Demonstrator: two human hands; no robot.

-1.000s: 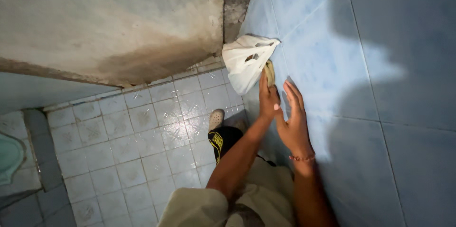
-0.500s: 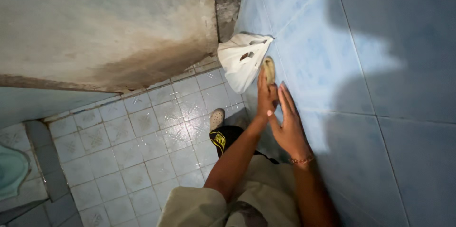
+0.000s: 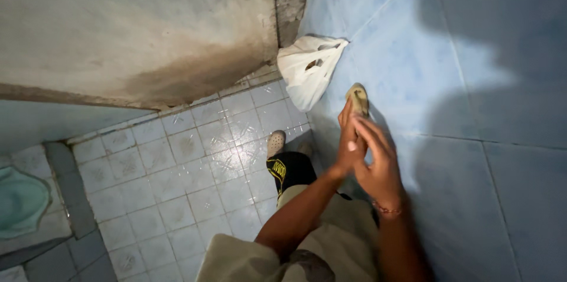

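The left hand [image 3: 348,146] is raised against the blue tiled wall [image 3: 472,51] on the right, its fingers [image 3: 344,118] wrapped around a tan scrubber [image 3: 358,99] and pressing it flat to the tile. The scrubber stands upright on the wall, its top end clear above the hand, just below and right of a white bag [image 3: 308,72].

The right hand [image 3: 378,167] sits just near of the left one, touching it, palm toward the wall and fingers spread and slightly curled; it holds nothing (a thin bracelet [image 3: 387,208] circles the wrist). Both forearms rise from the bottom edge.

The bag hangs in the far corner, where the blue wall meets a rough grey wall [image 3: 136,22] with a dark stain along its foot. Its handles are bunched at the top right and its body sags toward the floor.

The floor [image 3: 177,181] is small pale square tiles. A foot in a pale clog [image 3: 276,143] stands on it below the bag, with a black cuff marked in yellow above it and khaki shorts [image 3: 336,246] nearer. At the far left edge a green squat pan [image 3: 20,199] is partly in view.
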